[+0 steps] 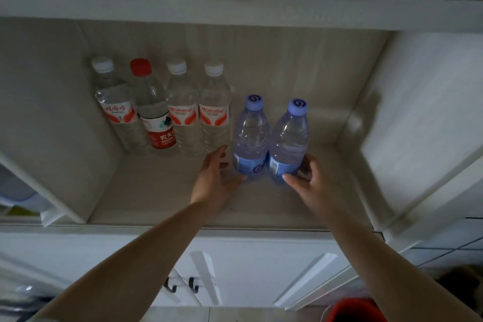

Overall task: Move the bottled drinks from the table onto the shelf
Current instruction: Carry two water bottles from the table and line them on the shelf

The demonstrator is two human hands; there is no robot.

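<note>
Both hands are inside the shelf bay, one to each side of a pair of blue bottles. Left hand sits just beside the left blue bottle, fingers spread and relaxed, thumb tip near its base, gripping nothing. Right hand curls round the base of the right blue bottle, thumb across the front of the label. The two blue bottles stand upright, touching. Farther back on the left, four clear bottles stand upright in a tight row: three white-capped bottles and one red-capped bottle, second from the left.
</note>
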